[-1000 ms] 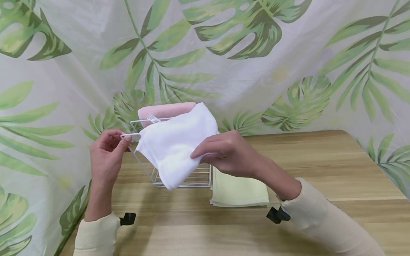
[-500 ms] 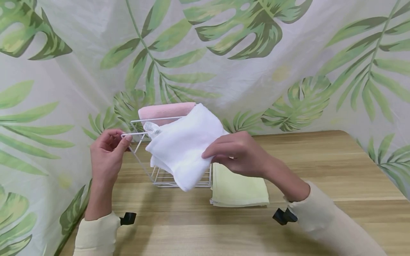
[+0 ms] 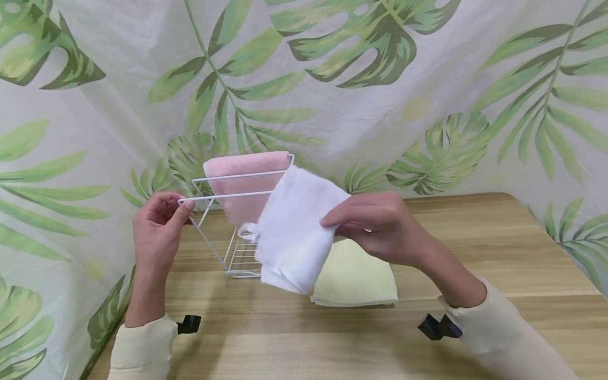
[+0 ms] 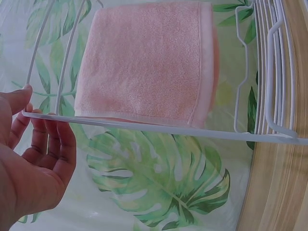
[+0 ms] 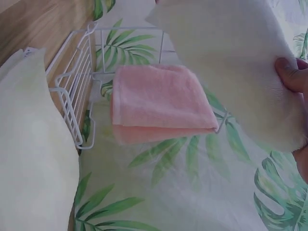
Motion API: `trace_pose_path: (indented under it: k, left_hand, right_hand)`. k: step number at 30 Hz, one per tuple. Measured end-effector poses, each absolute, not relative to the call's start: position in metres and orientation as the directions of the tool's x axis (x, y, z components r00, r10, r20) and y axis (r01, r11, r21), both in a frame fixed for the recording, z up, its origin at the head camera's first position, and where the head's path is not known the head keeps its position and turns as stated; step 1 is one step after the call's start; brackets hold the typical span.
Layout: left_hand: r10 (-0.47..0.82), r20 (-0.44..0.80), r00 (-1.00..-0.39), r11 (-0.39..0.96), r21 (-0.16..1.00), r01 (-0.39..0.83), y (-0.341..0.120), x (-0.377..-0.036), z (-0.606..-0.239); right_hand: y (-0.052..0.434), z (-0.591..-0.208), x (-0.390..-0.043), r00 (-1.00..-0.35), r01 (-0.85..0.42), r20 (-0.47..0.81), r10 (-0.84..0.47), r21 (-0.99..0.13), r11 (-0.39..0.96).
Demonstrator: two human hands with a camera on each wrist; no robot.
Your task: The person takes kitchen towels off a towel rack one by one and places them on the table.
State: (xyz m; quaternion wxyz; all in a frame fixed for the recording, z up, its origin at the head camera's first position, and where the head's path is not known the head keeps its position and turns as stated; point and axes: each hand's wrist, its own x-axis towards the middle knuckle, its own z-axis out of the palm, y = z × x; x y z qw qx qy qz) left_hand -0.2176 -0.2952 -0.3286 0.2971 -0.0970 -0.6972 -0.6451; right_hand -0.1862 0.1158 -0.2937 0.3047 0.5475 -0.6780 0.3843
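At the near left corner of a white wire rack (image 3: 228, 196), my left hand (image 3: 157, 227) holds the top bar. In the left wrist view, that hand's thumb and fingers (image 4: 62, 144) pinch the bar's bent end. My right hand (image 3: 380, 227) pinches a folded white towel (image 3: 296, 227) by its right edge. The towel hangs tilted in front of the rack's right part, a small loop at its left side. Over the rack's rear bar hangs a pink towel (image 3: 237, 186), seen folded in the left wrist view.
A folded pale yellow towel (image 3: 356, 277) lies on the wooden table (image 3: 266, 338), right of the rack and partly behind the white towel. A leaf-patterned cloth (image 3: 361, 132) hangs behind the table and along its left side.
My right hand has drawn the white towel rightward and off the rack's upper bars, uncovering the pink towel and the front bar. The left hand has stayed at the rack's corner.
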Motion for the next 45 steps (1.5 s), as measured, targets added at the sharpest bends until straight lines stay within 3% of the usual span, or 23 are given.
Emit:
trace_pose_path:
  k: [4,13,27,45]
  left_hand:
    - [-0.255,0.534,-0.806,0.134,0.845,0.517,-0.297,-0.218,-0.330]
    - [-0.247,0.533,-0.809,0.130,0.846,0.518,-0.295,-0.218,-0.327]
    - [-0.247,0.540,-0.805,0.164,0.842,0.515,-0.297,-0.216,-0.325]
    - [-0.236,0.546,-0.804,0.152,0.838,0.524,-0.297,-0.216,-0.326]
  right_hand:
    - [0.121,-0.295,-0.183,-0.246,-0.969,0.812,-0.529,-0.194,0.153]
    - [0.141,-0.305,-0.168,-0.412,-0.911,0.728,-0.548,-0.312,0.269]
    - [0.182,-0.308,-0.150,-0.547,-0.836,0.654,-0.522,-0.391,0.386]
    - [0.233,-0.311,-0.133,-0.619,-0.777,0.626,-0.474,-0.403,0.483]
